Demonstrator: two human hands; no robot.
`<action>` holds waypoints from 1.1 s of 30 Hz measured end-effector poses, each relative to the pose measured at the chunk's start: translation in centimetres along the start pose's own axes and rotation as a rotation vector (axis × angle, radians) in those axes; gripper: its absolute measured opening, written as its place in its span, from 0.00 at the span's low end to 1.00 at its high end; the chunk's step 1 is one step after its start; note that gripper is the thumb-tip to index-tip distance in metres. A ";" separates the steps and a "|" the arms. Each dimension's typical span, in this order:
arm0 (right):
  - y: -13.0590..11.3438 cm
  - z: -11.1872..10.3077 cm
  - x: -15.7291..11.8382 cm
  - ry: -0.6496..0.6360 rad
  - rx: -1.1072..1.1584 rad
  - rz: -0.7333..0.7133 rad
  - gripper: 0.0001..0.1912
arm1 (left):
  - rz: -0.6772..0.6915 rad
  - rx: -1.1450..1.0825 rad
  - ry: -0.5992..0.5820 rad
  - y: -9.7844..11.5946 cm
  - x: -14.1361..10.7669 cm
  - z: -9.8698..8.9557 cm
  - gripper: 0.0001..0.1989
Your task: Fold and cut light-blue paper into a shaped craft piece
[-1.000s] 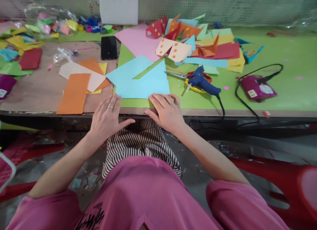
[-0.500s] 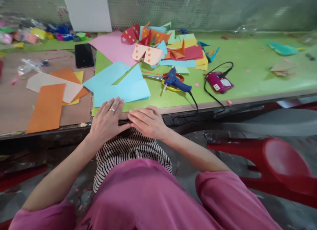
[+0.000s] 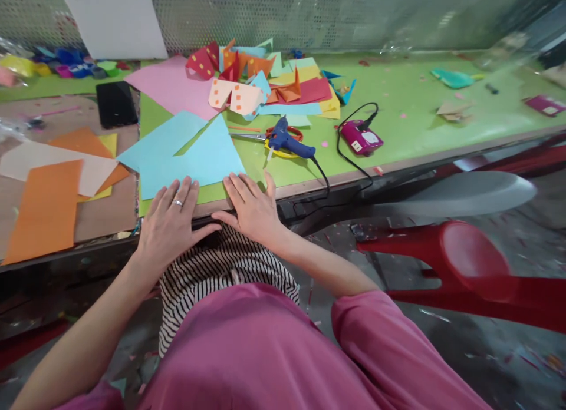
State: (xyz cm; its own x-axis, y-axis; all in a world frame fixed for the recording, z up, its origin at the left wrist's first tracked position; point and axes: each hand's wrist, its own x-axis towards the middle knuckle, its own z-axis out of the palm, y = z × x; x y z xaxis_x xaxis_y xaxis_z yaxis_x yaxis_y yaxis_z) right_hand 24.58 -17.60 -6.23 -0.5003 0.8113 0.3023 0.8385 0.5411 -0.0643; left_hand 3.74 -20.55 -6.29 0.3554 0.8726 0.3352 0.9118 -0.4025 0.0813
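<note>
My left hand point(image 3: 170, 221), with a ring on one finger, lies flat at the near edge of the light blue paper point(image 3: 190, 165), its thumb stretched toward the right. My right hand point(image 3: 252, 210) rests with spread fingers on the table edge, its fingertips by the paper's lower right corner. Neither hand grips anything. Right of the paper lies a blue glue gun point(image 3: 289, 142) across a pair of scissors point(image 3: 250, 137), hiding part of their yellow and red handles. An orange sheet point(image 3: 44, 210) and a white sheet point(image 3: 26, 158) lie to the left.
Behind are folded paper shapes point(image 3: 236, 96), a pink sheet point(image 3: 177, 83) and a black phone point(image 3: 116, 103). A magenta power socket point(image 3: 360, 137) with a black cord sits right on the green table point(image 3: 407, 127). A red chair point(image 3: 477, 263) stands at the lower right.
My right hand has opened out, fingers spreading forward onto the table edge by the blue paper. The view has turned right, so the table's things appear further left.
</note>
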 end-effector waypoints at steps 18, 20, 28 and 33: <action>0.4 -0.1 1.0 0.040 -0.045 -0.043 0.37 | -0.101 0.167 -0.104 1.5 0.9 -1.0 0.48; 0.1 -0.2 1.2 0.031 -0.078 -0.057 0.37 | -0.100 0.172 -0.110 1.5 1.0 -0.9 0.49; 0.7 -0.4 1.4 0.079 -0.049 -0.032 0.36 | -0.248 0.129 0.025 -1.7 -2.0 -1.0 0.53; 0.7 -0.2 1.5 0.064 -0.063 -0.038 0.35 | -0.266 0.111 0.115 -3.1 -3.5 -1.8 0.48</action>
State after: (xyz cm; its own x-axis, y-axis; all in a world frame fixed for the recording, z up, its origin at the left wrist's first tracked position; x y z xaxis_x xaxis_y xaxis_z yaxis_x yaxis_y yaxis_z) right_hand 24.46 -15.99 -5.64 -0.5189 0.7738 0.3633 0.8322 0.5544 0.0080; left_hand -0.72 -22.87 -5.99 0.0816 0.9038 0.4201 0.9888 -0.1262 0.0793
